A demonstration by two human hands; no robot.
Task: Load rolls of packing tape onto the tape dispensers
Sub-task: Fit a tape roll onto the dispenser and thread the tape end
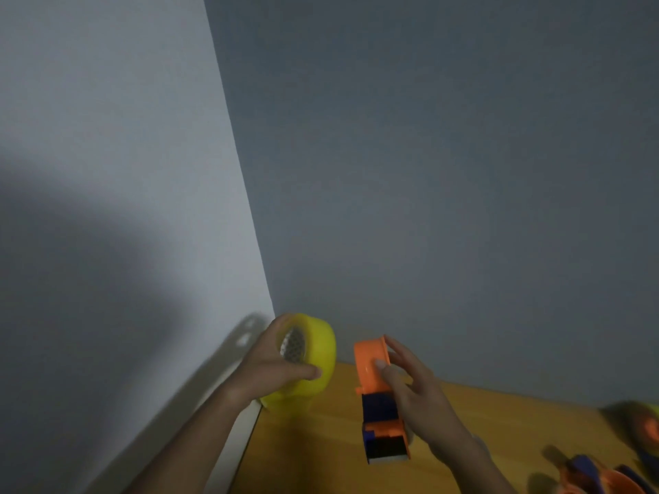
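I see the yellow roll of packing tape (pixel 306 361) held up above the far left corner of the wooden table (pixel 331 451), its open core turned toward me. My left hand (pixel 274 361) grips it, fingers curled over the top rim and thumb pressed across the lower face. Just to its right, with a clear gap between them, is the orange tape dispenser (pixel 379 397), its round hub uppermost and the dark blue and orange body running down toward me. My right hand (pixel 410 383) holds that dispenser from its right side, thumb on the hub's face, fingers spread loosely behind.

Both things are close to where the two grey walls (pixel 445 172) meet; the table's left edge runs alongside the lighter wall. At the right edge of the table I make out more orange and blue dispensers (pixel 606 475) and one blurred yellowish roll (pixel 642 422), too smeared to read further.
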